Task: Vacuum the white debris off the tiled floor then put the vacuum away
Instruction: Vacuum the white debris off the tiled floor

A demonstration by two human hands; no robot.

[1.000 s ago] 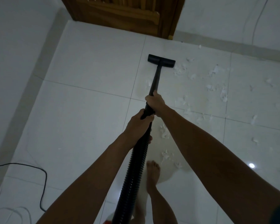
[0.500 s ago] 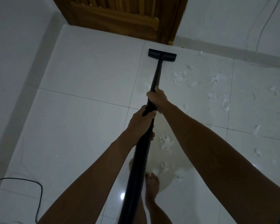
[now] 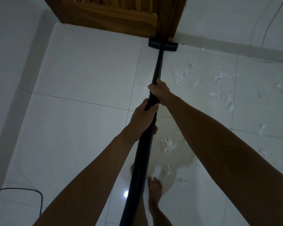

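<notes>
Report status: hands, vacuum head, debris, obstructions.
Left hand and right hand both gripping the wand. Vacuum head at the wooden door base. White debris remains, right side. Black cord lower left.

Legible text, labels and signs: none.

No lettering, brand mark, number or sign can be read on any surface in the head view; the lighting is dim and the surfaces appear plain.
</notes>
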